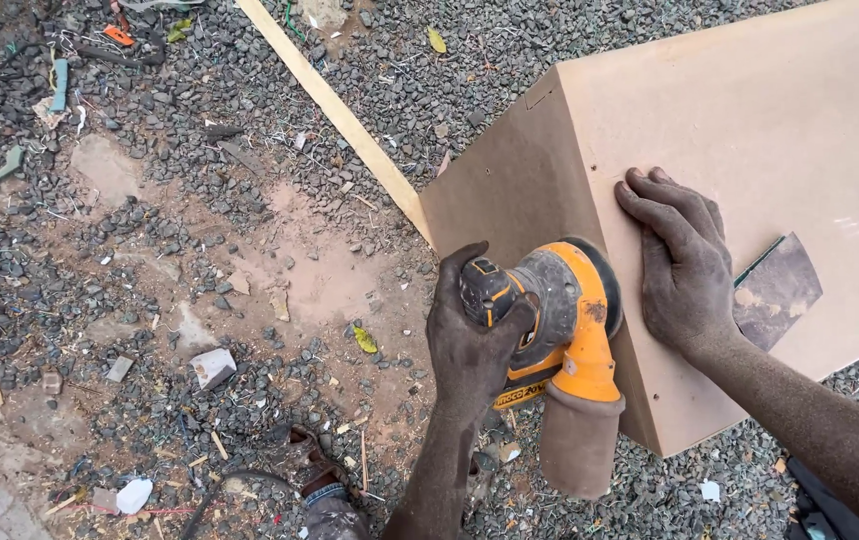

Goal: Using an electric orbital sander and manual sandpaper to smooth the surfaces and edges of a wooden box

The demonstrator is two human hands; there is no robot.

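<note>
Left hand [472,340], lower centre of frame: grip closed around the black top of an orange sander [550,320], fingers wrapped over the handle. The sander's pad is pressed against the vertical side face of a brown board box [750,120], just below its top edge. A dusty brown dust bag [580,445] hangs from the sander toward the bottom of the frame.

Right hand [678,260], right of centre: open, palm flat on the box's top face, fingers spread toward the edge; it grips nothing.

A dark sheet of sandpaper [775,290] lies on the box top just right of that hand.

A pale wooden strip [335,110] runs diagonally across gravel ground [150,250] from top centre to the box's corner.
</note>
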